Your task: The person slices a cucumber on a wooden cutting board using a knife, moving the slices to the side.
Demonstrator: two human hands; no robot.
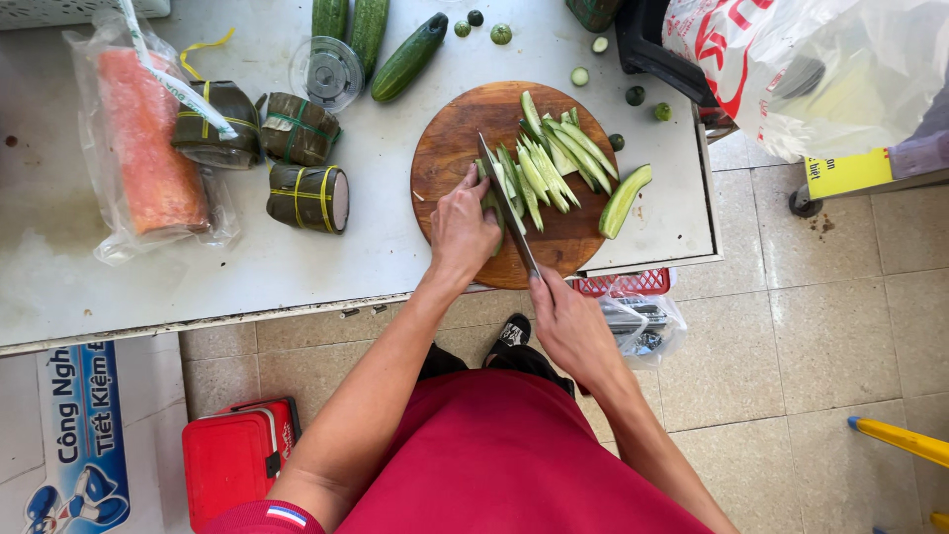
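White table [297,257] over tiled floor [830,326]; right hand [571,326] grips knife [506,203], left hand [461,229] seemingly pinning cucumber [494,203].

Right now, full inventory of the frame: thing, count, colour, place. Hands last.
cutting board: 1, brown, round, on table
cucumber spears: a pile, pale green, on the board
cucumber half: 1, green, board's right edge
whole cucumbers: 3, dark green, table's far edge
cucumber ends: several, green, scattered near the far edge
leaf-wrapped bundles: 3, dark green with yellow ties, left of board
bagged sausage roll: 1, pink, far left
plastic lid: 1, clear, beside the bundles
table: 1, white
red box: 1, on the floor
knife: 1, dark blade, on the board
left hand: on the cucumber on the board
right hand: grips the knife handle
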